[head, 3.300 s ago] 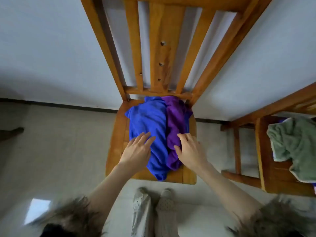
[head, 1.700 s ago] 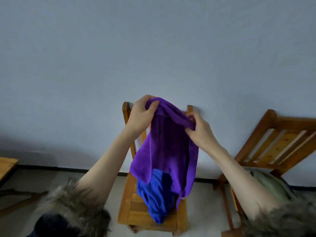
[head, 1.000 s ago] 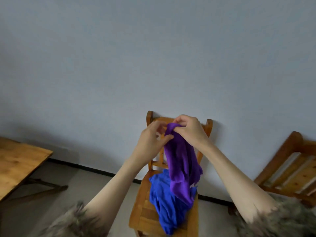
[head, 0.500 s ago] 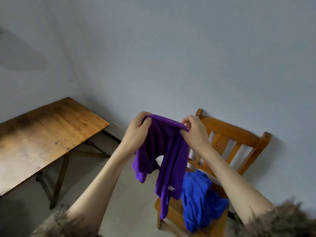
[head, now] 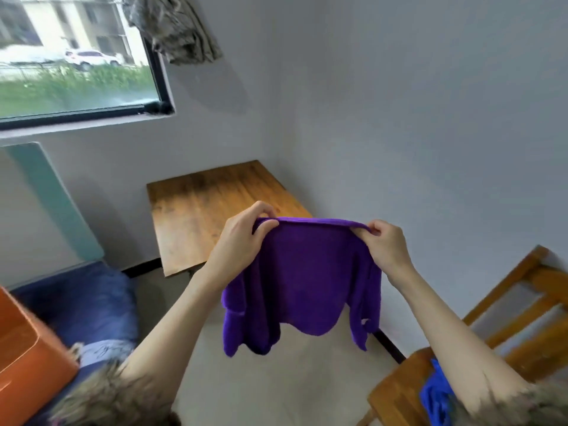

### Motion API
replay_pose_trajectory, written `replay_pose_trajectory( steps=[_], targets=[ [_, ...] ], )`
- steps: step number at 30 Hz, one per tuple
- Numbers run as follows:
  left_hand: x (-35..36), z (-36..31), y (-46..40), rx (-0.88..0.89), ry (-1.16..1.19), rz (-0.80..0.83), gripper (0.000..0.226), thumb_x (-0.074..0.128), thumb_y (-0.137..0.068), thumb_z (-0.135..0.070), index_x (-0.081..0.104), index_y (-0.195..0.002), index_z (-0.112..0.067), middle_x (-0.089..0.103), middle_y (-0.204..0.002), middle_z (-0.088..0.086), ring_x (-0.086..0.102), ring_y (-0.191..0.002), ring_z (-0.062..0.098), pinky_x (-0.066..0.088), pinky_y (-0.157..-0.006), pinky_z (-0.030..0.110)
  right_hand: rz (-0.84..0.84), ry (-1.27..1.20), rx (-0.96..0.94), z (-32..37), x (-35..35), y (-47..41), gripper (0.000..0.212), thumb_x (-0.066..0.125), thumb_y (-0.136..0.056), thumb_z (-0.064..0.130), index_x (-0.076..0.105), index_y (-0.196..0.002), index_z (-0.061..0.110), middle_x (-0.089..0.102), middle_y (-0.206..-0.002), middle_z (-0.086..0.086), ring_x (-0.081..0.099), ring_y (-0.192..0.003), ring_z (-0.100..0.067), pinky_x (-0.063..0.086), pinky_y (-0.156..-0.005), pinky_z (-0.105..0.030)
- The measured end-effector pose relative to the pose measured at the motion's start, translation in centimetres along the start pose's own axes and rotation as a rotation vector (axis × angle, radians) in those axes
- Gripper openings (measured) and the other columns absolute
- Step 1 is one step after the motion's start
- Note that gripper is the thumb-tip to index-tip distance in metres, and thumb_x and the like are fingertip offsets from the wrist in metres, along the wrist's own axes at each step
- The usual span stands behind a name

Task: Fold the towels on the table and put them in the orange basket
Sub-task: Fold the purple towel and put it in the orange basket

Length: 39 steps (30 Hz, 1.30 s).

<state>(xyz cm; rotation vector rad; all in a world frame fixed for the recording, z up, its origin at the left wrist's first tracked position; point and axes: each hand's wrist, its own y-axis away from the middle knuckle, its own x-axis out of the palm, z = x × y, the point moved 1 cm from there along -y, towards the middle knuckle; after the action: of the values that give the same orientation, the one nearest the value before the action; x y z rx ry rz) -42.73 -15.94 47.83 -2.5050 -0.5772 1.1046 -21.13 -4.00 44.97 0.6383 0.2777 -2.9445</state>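
Head view shows a purple towel (head: 302,281) held up in the air in front of the person, and every place below is given relative to that towel. Its top edge is stretched level between the two hands. The left hand (head: 242,241) pinches the top left corner, thumb and curled fingers closed on the fabric; the right hand (head: 385,245) pinches the top right corner the same way. The cloth hangs loose beneath them, its lower edge uneven, with folds drooping at both sides. Behind the towel and a little to its left stands the wooden surface (head: 199,210), set in the corner of the room against grey walls. Low and far to the left of the towel sits the orange basket (head: 27,361), partly cut off by the frame edge, with blue bedding (head: 83,302) just beside it. Down to the right of the towel is a wooden chair (head: 516,321), and a blue towel (head: 436,395) lies crumpled on its seat. High up to the left of the towel is a window (head: 76,56), with a grey cloth (head: 178,29) hanging at its upper corner.
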Motion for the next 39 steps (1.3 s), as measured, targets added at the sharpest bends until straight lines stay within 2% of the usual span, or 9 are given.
replay_pose_trajectory(
  steps=[4,7,11,17,19,21,25,33,39],
  targets=[
    [-3.7,6.0,0.9,-0.098,-0.096,-0.094,0.012,0.053,-0.094,-0.017,0.062,-0.09,-0.01,0.059,-0.086,-0.004,0.052,-0.077,0.01,0.035,-0.07,0.006,0.015,0.174,-0.172,2.6,7.3,-1.2,0.011,0.056,-0.09,0.008,0.065,-0.095,0.005,0.063,-0.089,-0.003,0.053,-0.082,-0.015,0.033,-0.068,-0.017],
    [-6.1,9.9,1.4,-0.163,-0.129,-0.173,0.012,0.054,-0.094,-0.017,0.062,-0.087,-0.01,0.054,-0.088,-0.005,0.049,-0.075,0.01,0.036,-0.07,0.01,0.029,0.269,-0.266,3.3,12.9,-2.7,0.021,0.046,-0.087,-0.003,0.061,-0.1,0.003,0.063,-0.1,-0.01,0.055,-0.091,-0.024,0.033,-0.073,-0.019],
    [-9.2,14.0,0.2,-0.269,-0.099,-0.344,0.012,0.056,-0.092,-0.015,0.061,-0.081,-0.013,0.054,-0.083,-0.008,0.05,-0.075,0.008,0.036,-0.071,0.012,-0.027,0.275,-0.261,4.0,18.9,-5.6,0.017,0.048,-0.089,0.003,0.056,-0.103,0.002,0.052,-0.11,-0.016,0.051,-0.097,-0.031,0.036,-0.079,-0.028],
    [-12.1,20.9,-4.3,-0.437,-0.176,-0.497,0.01,0.062,-0.088,-0.017,0.068,-0.084,-0.01,0.057,-0.08,-0.003,0.051,-0.07,0.013,0.037,-0.068,0.016,0.077,0.047,-0.062,3.9,24.7,-13.4,0.015,0.059,-0.091,0.021,0.06,-0.092,0.006,0.057,-0.085,-0.005,0.05,-0.078,-0.021,0.032,-0.061,-0.027],
    [-12.1,22.8,-5.5,-0.521,-0.165,-0.473,0.008,0.063,-0.088,-0.015,0.068,-0.084,-0.011,0.059,-0.073,-0.003,0.052,-0.065,0.007,0.038,-0.062,0.012,0.183,-0.067,0.005,3.6,26.3,-16.2,0.014,0.063,-0.088,0.025,0.061,-0.083,0.012,0.06,-0.076,-0.002,0.053,-0.072,-0.019,0.039,-0.056,-0.026],
    [-11.6,24.9,-7.0,-0.592,-0.142,-0.411,0.008,0.061,-0.088,-0.009,0.068,-0.085,-0.01,0.059,-0.068,-0.006,0.052,-0.064,0.007,0.041,-0.063,0.021,0.304,-0.119,0.048,3.5,27.7,-19.2,0.013,0.064,-0.087,0.024,0.061,-0.076,0.016,0.062,-0.073,0.001,0.055,-0.072,-0.018,0.046,-0.063,-0.029],
    [-11.1,28.6,-9.2,-0.646,-0.155,-0.297,0.023,0.053,-0.087,0.003,0.068,-0.086,-0.015,0.066,-0.087,0.004,0.057,-0.081,0.017,0.04,-0.075,0.026,0.431,-0.196,0.13,3.3,29.7,-24.2,0.015,0.06,-0.089,0.012,0.061,-0.078,0.021,0.063,-0.082,-0.004,0.056,-0.072,-0.017,0.045,-0.061,-0.027],
    [-9.7,33.7,-14.3,-0.672,-0.248,-0.353,0.015,0.053,-0.092,-0.006,0.068,-0.096,-0.005,0.064,-0.09,0.002,0.056,-0.087,0.015,0.035,-0.077,0.019,0.098,0.187,-0.207,3.5,33.5,-30.3,0.016,0.049,-0.094,0.01,0.06,-0.104,0.003,0.062,-0.103,-0.013,0.057,-0.095,-0.029,0.034,-0.074,-0.023],
    [-8.6,40.3,-16.0,-0.786,-0.227,-0.286,0.015,0.061,-0.09,-0.023,0.064,-0.086,-0.01,0.062,-0.078,-0.001,0.055,-0.077,0.015,0.031,-0.065,0.017,0.071,0.138,-0.011,1.8,38.2,-34.3,0.02,0.058,-0.091,0.019,0.062,-0.101,0.003,0.065,-0.099,-0.012,0.059,-0.09,-0.026,0.037,-0.072,-0.025]
  ],
)
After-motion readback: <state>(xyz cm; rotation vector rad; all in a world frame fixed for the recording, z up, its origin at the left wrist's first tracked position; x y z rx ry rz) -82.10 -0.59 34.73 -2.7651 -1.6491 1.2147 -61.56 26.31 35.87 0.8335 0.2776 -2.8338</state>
